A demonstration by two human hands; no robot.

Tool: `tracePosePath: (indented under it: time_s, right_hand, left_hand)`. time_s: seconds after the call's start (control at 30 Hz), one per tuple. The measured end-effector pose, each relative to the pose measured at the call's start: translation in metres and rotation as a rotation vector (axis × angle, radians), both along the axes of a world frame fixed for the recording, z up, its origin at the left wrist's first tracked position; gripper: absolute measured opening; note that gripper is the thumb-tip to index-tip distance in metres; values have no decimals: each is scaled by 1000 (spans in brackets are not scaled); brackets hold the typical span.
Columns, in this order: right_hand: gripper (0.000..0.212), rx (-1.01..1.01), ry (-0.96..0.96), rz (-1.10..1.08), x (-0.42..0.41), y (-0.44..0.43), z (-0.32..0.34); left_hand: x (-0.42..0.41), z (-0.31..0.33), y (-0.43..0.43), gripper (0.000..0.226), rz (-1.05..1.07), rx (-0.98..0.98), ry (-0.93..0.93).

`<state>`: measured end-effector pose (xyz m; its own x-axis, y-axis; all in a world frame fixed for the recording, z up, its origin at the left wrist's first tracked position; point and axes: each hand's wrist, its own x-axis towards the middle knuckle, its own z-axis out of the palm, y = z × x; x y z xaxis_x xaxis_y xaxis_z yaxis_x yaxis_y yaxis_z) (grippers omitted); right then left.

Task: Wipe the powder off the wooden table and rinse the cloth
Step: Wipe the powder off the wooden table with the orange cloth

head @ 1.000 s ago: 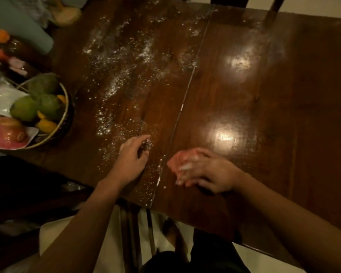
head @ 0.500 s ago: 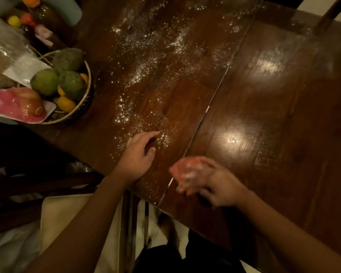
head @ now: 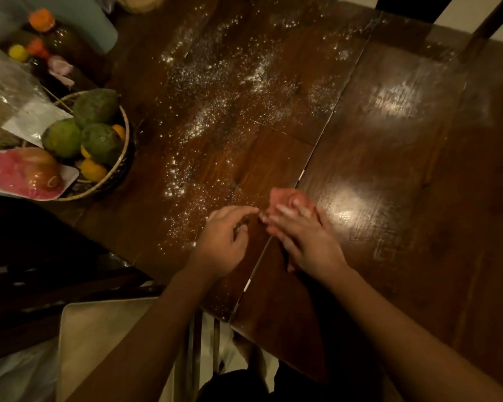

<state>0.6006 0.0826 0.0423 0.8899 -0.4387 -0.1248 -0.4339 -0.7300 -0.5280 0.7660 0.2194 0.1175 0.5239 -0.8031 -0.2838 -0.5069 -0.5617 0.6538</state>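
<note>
White powder (head: 215, 91) lies scattered over the left half of the dark wooden table (head: 404, 169), thinning out toward the near edge. A pink cloth (head: 282, 198) lies on the table beside the seam between the two boards. My right hand (head: 308, 239) presses down on the cloth with spread, fairly straight fingers and covers most of it. My left hand (head: 224, 239) rests on the wood just left of the cloth, fingers loosely bent and holding nothing, its index finger reaching toward the cloth's edge.
A woven basket (head: 125, 134) of green and yellow fruit stands at the table's left edge. A pink tray with an apple (head: 38, 169) lies against it, with bottles (head: 41, 21) and a plastic bag (head: 6, 82) behind. A chair seat (head: 99, 329) sits below the near edge.
My right hand has slid the cloth forward and to the left, up to my left hand. My left hand has stayed near the same patch of powder. The view shifted.
</note>
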Motion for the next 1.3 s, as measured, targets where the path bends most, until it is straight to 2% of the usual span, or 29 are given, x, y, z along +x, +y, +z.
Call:
tracePosePath:
  time_s: [0.1, 0.2, 0.23, 0.27, 0.37, 0.43, 0.6, 0.7, 0.83, 0.93, 1.0, 1.1, 1.2, 1.3]
  right_hand:
    - [49, 132, 14, -265, 34, -12, 7]
    - [62, 550, -202, -423, 52, -34, 20]
    - [66, 633, -273, -475, 49, -46, 22]
    - [67, 628, -309, -502, 44, -58, 22]
    - [61, 240, -189, -515, 20, -87, 12]
    - [59, 77, -102, -540, 13, -91, 8]
    - [54, -131, 19, -529, 22, -84, -1]
    - [56, -152, 55, -509, 22, -84, -3]
    - [57, -164, 73, -505, 25, -84, -4]
    - [57, -164, 77, -517, 26, -84, -3]
    - [57, -178, 77, -518, 26, -84, -3]
    - [57, -174, 91, -512, 26, -83, -3]
    - [57, -154, 101, -512, 27, -84, -3]
    - [56, -173, 109, -506, 28, -84, -1]
  left_hand:
    - [-18, -2, -24, 43, -58, -20, -33]
    - [-27, -13, -58, 44, -87, -47, -45]
    - [-28, -19, -70, 43, -91, -29, -55]
    - [-30, -25, -82, 44, -102, 14, -70]
    - [-46, -37, -114, 59, -180, 227, -161]
    - [-52, -42, -132, 65, -192, 325, -214]
    - [-3, -50, -174, 69, -113, 311, -325]
    - [47, -54, -189, 71, -94, 311, -414]
    - [95, -55, -190, 50, 14, 259, -405]
    - [71, -50, -167, 69, -85, 210, -349]
    - [56, -52, -144, 66, -189, 200, -359]
    - [79, -58, -137, 56, -256, 284, -463]
    - [112, -59, -158, 54, -80, 373, -566]
    - [117, -62, -180, 56, 64, 379, -563]
